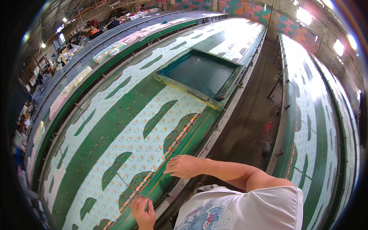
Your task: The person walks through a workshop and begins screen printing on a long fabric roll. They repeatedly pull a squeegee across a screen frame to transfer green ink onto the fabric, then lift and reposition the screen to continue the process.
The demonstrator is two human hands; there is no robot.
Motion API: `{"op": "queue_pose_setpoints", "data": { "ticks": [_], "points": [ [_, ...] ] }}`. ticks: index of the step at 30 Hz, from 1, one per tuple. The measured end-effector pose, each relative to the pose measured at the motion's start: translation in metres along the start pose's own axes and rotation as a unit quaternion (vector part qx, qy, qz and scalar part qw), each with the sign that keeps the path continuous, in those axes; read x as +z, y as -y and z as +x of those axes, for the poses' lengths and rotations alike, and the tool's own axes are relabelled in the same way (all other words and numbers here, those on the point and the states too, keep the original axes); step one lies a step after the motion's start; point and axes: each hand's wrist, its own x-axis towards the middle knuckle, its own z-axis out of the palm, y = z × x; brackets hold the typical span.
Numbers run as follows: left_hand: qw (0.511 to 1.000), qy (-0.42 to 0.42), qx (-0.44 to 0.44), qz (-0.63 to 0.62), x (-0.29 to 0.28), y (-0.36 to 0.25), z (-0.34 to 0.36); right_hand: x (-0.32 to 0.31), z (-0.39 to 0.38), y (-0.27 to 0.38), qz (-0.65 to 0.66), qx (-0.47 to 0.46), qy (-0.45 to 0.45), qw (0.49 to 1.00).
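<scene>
A long green printing table (96,153) runs away from me, with pale blue fabric pieces (132,140) laid flat on it, printed with small orange flowers. A framed printing screen (197,73) with a dark teal mesh lies across the table farther up. My right hand (184,166) is over the table's near right border, beside a strip of multicoloured marks (180,140). Its fingers are curled together, their tips partly hidden. Lower down, near the same border, my left hand (143,212) has its thumb apart from its bent fingers, and nothing shows between them.
A metal rail (226,111) with small stops edges the table on the right. Beyond a brown floor aisle (245,130) stands another long table (306,115) with similar printed pieces. To the left, another table holds pink fabric (69,92). Cluttered goods line the far left.
</scene>
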Motion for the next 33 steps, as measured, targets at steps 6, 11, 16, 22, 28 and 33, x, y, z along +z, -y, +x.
{"op": "queue_pose_setpoints", "data": {
  "ticks": [6, 11, 16, 22, 28, 33],
  "points": [
    [1.000, -0.012, -0.004, -0.017, 0.061, -0.019, 0.038, -0.058, -0.032, -0.042, -0.036, 0.038, 0.031, 0.998],
    [0.998, 0.041, 0.039, 0.012, 0.118, -0.059, 0.102, -0.130, -0.064, -0.115, -0.062, 0.032, -0.036, 0.997],
    [0.987, 0.096, 0.061, 0.112, 0.231, -0.120, 0.217, -0.239, -0.112, -0.231, -0.116, 0.034, -0.062, 0.991],
    [0.977, 0.119, 0.049, 0.169, 0.391, -0.185, 0.369, -0.366, -0.179, -0.341, -0.170, 0.068, -0.042, 0.982],
    [0.979, 0.073, -0.104, 0.161, 0.499, -0.177, 0.453, -0.438, -0.231, -0.409, -0.200, 0.124, 0.007, 0.972],
    [0.961, -0.042, -0.261, 0.080, 0.556, -0.136, 0.482, -0.461, -0.269, -0.435, -0.222, 0.210, 0.036, 0.951]
  ]
}}
